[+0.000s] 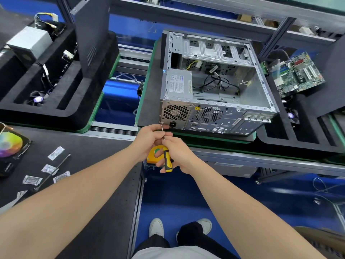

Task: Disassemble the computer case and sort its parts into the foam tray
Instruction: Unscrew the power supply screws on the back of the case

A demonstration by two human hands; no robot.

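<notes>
Head view: dark tabletop [89, 146] at 9 o'clock with small sachets [55, 153] scattered on it, blue floor [168, 193] at 6. Computer case [214, 113] sits side-open on a green-edged pallet [147, 75] at 1 o'clock, power supply [180, 84] inside at its left rear corner. Black foam tray [61, 113] at 10 o'clock, a second foam tray [276, 135] at 3, motherboard [296, 75] lying at 2. Right grip [179, 152] is curled around the yellow-black screwdriver [167, 159] handle. Left grip [149, 139] pinches the shaft near the tip. Tip sits at the case's lower-left rear corner, just beside the power socket.
</notes>
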